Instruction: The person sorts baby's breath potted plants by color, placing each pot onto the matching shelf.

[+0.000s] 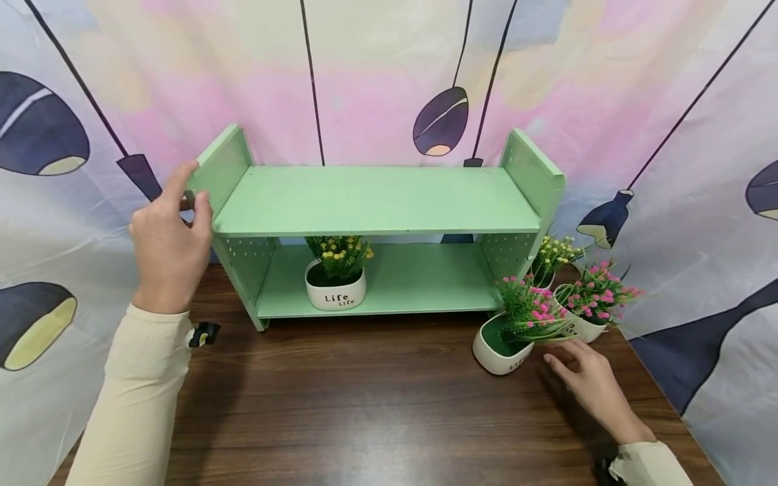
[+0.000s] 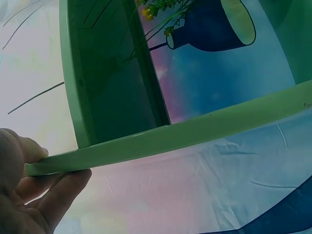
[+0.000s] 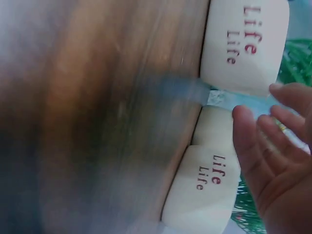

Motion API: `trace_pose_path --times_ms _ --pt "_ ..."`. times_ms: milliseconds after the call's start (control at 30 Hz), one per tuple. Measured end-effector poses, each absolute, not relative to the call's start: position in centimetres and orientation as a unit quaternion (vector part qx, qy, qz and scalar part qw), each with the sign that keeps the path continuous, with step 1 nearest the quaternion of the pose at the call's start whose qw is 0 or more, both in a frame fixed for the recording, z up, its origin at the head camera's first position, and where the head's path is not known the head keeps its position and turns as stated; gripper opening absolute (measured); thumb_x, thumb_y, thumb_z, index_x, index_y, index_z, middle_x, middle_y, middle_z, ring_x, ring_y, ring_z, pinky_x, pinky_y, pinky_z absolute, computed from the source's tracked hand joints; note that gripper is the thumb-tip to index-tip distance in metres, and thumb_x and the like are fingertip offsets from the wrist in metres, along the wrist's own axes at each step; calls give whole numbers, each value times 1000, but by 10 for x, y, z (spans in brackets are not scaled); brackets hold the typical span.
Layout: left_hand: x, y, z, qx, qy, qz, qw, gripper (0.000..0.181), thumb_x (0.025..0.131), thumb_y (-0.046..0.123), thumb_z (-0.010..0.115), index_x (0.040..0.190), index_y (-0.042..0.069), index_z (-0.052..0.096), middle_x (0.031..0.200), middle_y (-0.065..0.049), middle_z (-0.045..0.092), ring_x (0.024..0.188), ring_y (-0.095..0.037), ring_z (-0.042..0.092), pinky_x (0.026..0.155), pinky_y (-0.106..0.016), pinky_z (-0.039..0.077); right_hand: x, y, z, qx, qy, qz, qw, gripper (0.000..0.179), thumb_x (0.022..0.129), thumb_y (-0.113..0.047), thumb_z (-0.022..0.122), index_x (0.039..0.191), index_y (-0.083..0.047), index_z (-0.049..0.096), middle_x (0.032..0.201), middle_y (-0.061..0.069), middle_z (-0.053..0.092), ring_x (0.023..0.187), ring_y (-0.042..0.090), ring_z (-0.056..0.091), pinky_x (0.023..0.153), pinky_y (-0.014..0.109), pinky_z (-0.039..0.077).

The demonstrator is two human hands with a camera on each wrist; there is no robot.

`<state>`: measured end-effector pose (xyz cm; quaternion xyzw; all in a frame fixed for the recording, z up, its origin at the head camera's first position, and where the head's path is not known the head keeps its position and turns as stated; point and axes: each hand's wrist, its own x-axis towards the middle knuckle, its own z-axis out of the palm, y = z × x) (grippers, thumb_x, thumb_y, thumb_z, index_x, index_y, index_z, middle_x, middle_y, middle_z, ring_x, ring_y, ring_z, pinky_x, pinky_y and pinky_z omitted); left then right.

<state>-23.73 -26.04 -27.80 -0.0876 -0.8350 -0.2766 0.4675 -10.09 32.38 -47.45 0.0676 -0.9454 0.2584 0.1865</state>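
A light green two-tier shelf (image 1: 377, 199) stands on the table. My left hand (image 1: 171, 236) pinches the top edge of its left side panel, thumb on one side and fingers (image 2: 63, 195) on the other. My right hand (image 1: 592, 385) hovers at the right of the table, fingers apart and nothing held. Close to its fingertips sits a white pot with pink flowers (image 1: 500, 354), near the shelf's front right corner. Behind the hand is a second white pot with pink flowers (image 1: 586, 327). In the right wrist view, white "Life" pots (image 3: 246, 48) flank the fingers.
One white pot with yellow flowers (image 1: 335, 290) stands on the lower tier, left of its middle. Another plant with yellow flowers (image 1: 556, 251) is beside the shelf's right side. A patterned curtain (image 1: 377, 81) hangs behind the brown wooden table (image 1: 365, 391).
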Motion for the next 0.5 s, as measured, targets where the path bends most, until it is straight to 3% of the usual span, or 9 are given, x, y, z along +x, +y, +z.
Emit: trace_pose_path --times_ms 67,167,267,500 --pt "-237 -262 -279 -84 -838 -278 463 40 106 13 59 147 13 62 108 -30 75 69 -53 64 74 -62 37 -107 328 -473 48 -949 277 146 27 99 -13 75 123 -1 73 130 27 65 68 15 69 69 39 58" --pt "-236 -263 -281 -83 -839 -279 460 41 106 13 60 147 13 62 109 -31 75 71 -54 65 76 -66 40 -117 331 -474 51 -945 306 103 33 102 -18 72 128 2 70 143 37 52 56 11 64 62 35 58" --pt "-236 -264 -281 -86 -837 -277 464 40 106 13 61 146 13 63 107 -31 75 69 -53 65 76 -68 42 -125 331 -478 73 -940 317 103 28 102 -14 72 124 2 73 139 35 56 57 8 62 54 28 55" --pt "-238 -263 -277 -91 -834 -273 471 41 105 11 62 146 12 63 107 -30 75 70 -54 65 73 -67 41 -127 326 -486 105 -930 318 153 20 97 -5 75 115 1 78 128 32 65 52 3 57 54 27 52"
